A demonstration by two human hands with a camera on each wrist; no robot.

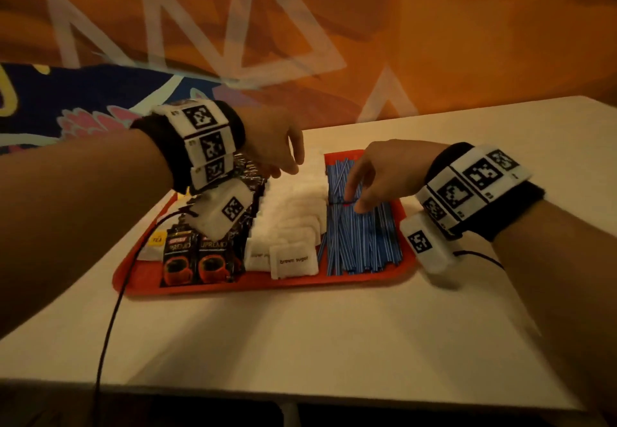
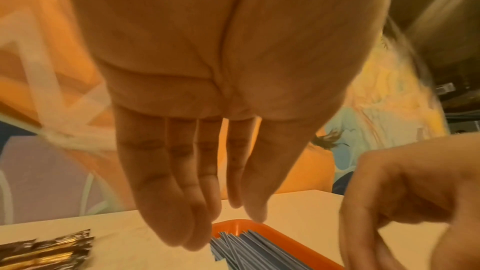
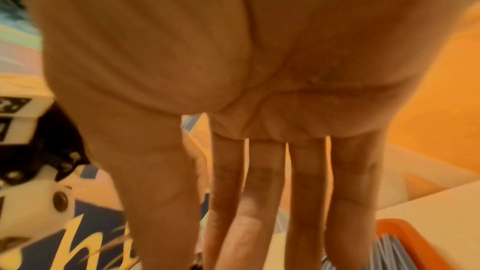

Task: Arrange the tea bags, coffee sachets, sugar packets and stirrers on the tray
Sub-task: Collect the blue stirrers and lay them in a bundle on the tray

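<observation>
Fingers of the right hand (image 1: 379, 173) reach downward, nearly straight and slightly spread, their tips touching the blue striped stirrers (image 1: 359, 226) about midway along the bundle; they curl around nothing. Fingers of the left hand (image 1: 272, 146) hang straight and close together above the far end of the tray (image 1: 233, 284), over the sugar packets (image 1: 293, 223), holding nothing. Both wrists wear black bands with white blocks printed in black-and-white square codes, and a thin black cable trails from the left one. On the red tray, rows run front to back: stirrers along the right side, white sugar packets beside them, the nearest reading "brown sugar", then dark coffee sachets (image 1: 197, 259) picturing red cups, and at the far left a tea bag (image 1: 157, 243) with a yellow label. Under the tray is a pale table (image 1: 300, 343), backed by an orange patterned wall (image 1: 467, 26).
</observation>
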